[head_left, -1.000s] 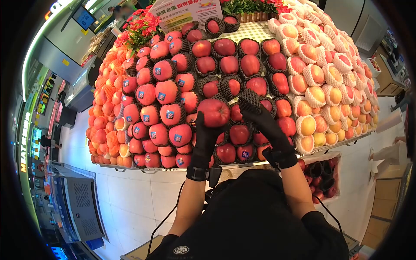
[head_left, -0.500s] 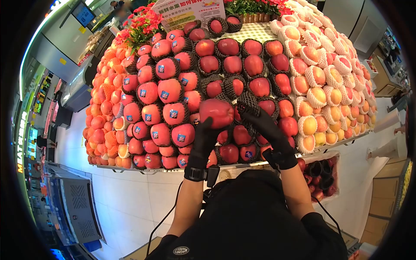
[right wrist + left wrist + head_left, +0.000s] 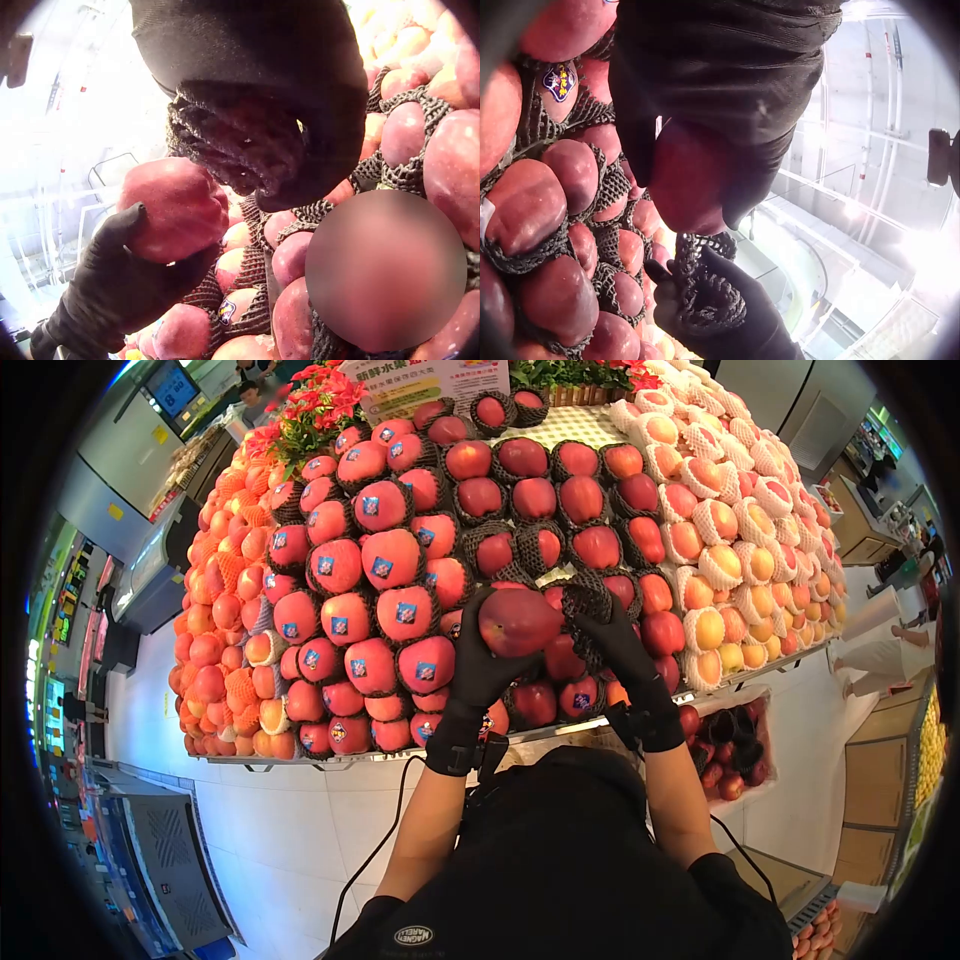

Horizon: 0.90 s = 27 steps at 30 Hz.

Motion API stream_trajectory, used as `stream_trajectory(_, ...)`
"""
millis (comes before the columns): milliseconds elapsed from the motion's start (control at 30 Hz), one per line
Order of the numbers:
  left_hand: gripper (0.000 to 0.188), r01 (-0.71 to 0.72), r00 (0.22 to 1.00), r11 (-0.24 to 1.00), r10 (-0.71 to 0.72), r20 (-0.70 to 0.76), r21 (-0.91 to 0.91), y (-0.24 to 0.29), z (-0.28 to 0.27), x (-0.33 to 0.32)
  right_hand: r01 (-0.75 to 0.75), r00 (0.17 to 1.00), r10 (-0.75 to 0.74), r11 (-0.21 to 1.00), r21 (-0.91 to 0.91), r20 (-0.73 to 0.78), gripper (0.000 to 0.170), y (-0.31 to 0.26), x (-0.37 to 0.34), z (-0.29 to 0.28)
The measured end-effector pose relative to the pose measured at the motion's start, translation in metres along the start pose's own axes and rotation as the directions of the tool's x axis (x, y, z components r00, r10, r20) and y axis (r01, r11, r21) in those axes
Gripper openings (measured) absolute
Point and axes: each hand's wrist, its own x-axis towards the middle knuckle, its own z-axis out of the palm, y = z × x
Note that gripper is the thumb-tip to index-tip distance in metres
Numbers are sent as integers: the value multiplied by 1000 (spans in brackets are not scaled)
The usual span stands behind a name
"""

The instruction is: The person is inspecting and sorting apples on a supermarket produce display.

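Note:
In the head view, a dark red apple is held bare in my black-gloved left hand, thumb and fingers around its sides. My right hand, gloved in black too, grips a black foam net sleeve just right of the apple. From the right wrist, the bunched net shows within the curled fingers, close beside the apple. The left wrist view has the net's looped mesh hanging right under the apple. Both hands are over the near part of the apple display.
Rows of red apples in black nets lie beneath the hands. Stickered apples are stacked at left, and pale fruit in white nets at right. A sign stands behind. Below the stand's right edge sits a box of apples.
The left hand has turned the apple, so a different side faces up. The right hand still grips the net beside it. The head view has shifted slightly.

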Motion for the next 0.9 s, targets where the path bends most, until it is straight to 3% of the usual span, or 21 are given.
stream_trajectory(133,102,-64,995,998,63,71,11,-4,-8,-6,-1,996,-5,997,-73,-89,48,11,-13,9)
stream_trajectory(300,101,-61,986,998,62,156,-11,-16,-16,-17,-214,975,216,976,35,-57,38,7,-38,17)
stream_trajectory(367,102,-49,985,999,49,164,-8,-21,-20,-21,-115,988,120,992,61,-93,38,21,-44,21)
stream_trajectory(500,103,-40,984,999,37,173,11,-32,-25,-26,-143,979,155,985,98,-134,43,24,-55,21)
stream_trajectory(700,98,66,976,992,-41,216,-110,-43,-33,-31,-247,953,251,968,41,-172,41,15,-63,10)
stream_trajectory(733,93,109,974,979,-71,214,-173,-46,-35,-33,-264,947,267,964,41,-181,41,14,-63,10)
stream_trajectory(833,74,244,963,899,-180,202,-363,-58,-39,-39,-102,972,119,991,91,-205,38,18,-60,12)
stream_trajectory(900,59,337,941,799,-281,187,-498,-76,-41,-43,-116,971,129,990,76,-200,41,23,-58,2)
